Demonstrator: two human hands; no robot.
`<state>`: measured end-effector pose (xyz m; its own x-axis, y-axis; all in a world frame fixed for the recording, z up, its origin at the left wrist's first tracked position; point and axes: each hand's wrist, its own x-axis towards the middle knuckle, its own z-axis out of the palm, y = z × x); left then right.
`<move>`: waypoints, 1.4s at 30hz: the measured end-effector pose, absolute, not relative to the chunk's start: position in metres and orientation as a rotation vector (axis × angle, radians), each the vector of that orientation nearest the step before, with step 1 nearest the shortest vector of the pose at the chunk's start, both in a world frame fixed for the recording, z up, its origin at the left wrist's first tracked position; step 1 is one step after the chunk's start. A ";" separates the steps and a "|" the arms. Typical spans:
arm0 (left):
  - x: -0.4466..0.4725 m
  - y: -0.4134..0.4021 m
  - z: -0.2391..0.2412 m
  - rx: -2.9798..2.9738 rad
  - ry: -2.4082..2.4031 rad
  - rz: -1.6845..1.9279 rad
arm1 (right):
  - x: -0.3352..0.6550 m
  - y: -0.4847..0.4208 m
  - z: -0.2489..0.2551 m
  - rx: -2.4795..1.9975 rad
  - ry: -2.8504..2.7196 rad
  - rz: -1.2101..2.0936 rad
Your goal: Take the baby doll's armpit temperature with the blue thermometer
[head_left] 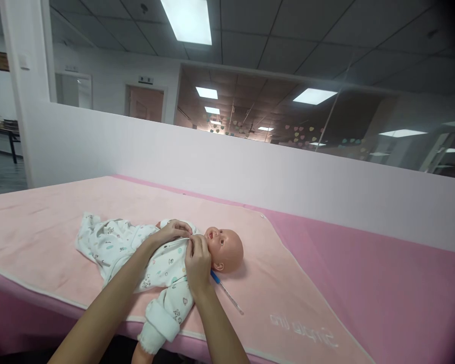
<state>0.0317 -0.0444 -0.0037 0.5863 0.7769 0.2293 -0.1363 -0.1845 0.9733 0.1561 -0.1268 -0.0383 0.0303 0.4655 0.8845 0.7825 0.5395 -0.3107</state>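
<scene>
A baby doll (pixel 229 248) lies on its back, its head to the right, dressed in a white printed romper (pixel 163 265). My left hand (pixel 175 231) rests on the doll's chest with fingers bent at the romper's neckline. Close beside it, my right hand (pixel 197 258) pinches the collar edge just below the doll's chin. Both sets of fingers are closed on the cloth; any fastener there is too small to make out. Partly behind my right wrist lies a thin clear stick with a blue end (pixel 227 293), perhaps a thermometer.
Under the doll is a peach blanket (pixel 288 288) over a pink padded surface (pixel 364 263). A low white wall (pixel 250 169) with glass above runs along the back. One doll sleeve hangs towards the near edge.
</scene>
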 end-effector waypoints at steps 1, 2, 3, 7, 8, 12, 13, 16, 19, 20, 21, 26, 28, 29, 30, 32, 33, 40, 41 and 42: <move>0.031 -0.045 -0.003 1.557 0.571 0.891 | 0.156 -0.127 -0.038 -1.077 -1.613 -0.334; 0.031 -0.045 -0.003 1.565 0.583 0.887 | 0.157 -0.128 -0.038 -1.071 -1.615 -0.326; 0.030 -0.046 -0.002 1.575 0.594 0.883 | 0.157 -0.128 -0.038 -1.066 -1.616 -0.318; 0.028 -0.046 -0.002 1.634 0.589 0.892 | 0.158 -0.127 -0.039 -1.057 -1.608 -0.318; 0.028 -0.046 -0.002 1.658 0.584 0.896 | 0.158 -0.127 -0.039 -1.054 -1.606 -0.326; 0.025 -0.047 -0.001 1.751 0.525 0.840 | 0.158 -0.127 -0.040 -1.051 -1.595 -0.329; 0.025 -0.048 0.000 1.765 0.506 0.811 | 0.159 -0.127 -0.040 -1.045 -1.596 -0.325; 0.023 -0.049 0.000 1.769 0.490 0.756 | 0.159 -0.128 -0.039 -1.015 -1.596 -0.306; 0.022 -0.047 -0.002 1.706 0.527 0.752 | 0.160 -0.128 -0.039 -0.989 -1.595 -0.261; 0.021 -0.046 -0.003 1.684 0.548 0.755 | 0.160 -0.127 -0.039 -0.981 -1.599 -0.246; 0.021 -0.045 -0.003 1.668 0.569 0.758 | 0.160 -0.127 -0.040 -0.975 -1.605 -0.236; 0.022 -0.043 -0.003 1.678 0.636 0.764 | 0.160 -0.125 -0.042 -1.002 -1.622 -0.253; 0.023 -0.043 -0.002 1.688 0.629 0.751 | 0.159 -0.125 -0.043 -1.010 -1.623 -0.266; 0.024 -0.044 -0.002 1.691 0.619 0.746 | 0.158 -0.125 -0.043 -1.010 -1.621 -0.269; 0.024 -0.044 -0.002 1.692 0.606 0.743 | 0.158 -0.125 -0.043 -1.011 -1.617 -0.271; 0.025 -0.044 -0.002 1.693 0.584 0.747 | 0.157 -0.124 -0.043 -1.017 -1.601 -0.278; 0.026 -0.044 -0.002 1.693 0.579 0.750 | 0.157 -0.124 -0.043 -1.021 -1.593 -0.285; 0.026 -0.050 0.002 1.675 0.524 0.797 | 0.156 -0.125 -0.042 -1.032 -1.591 -0.308; 0.026 -0.051 0.002 1.671 0.519 0.802 | 0.156 -0.125 -0.042 -1.026 -1.599 -0.302; 0.026 -0.052 0.002 1.666 0.517 0.805 | 0.156 -0.126 -0.042 -1.022 -1.609 -0.297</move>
<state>0.0262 -0.0520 0.0016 0.6668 0.7073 0.2349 -0.0798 -0.2456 0.9661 0.1557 -0.1256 -0.0420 0.0286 0.4529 0.8911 0.7409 0.5888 -0.3230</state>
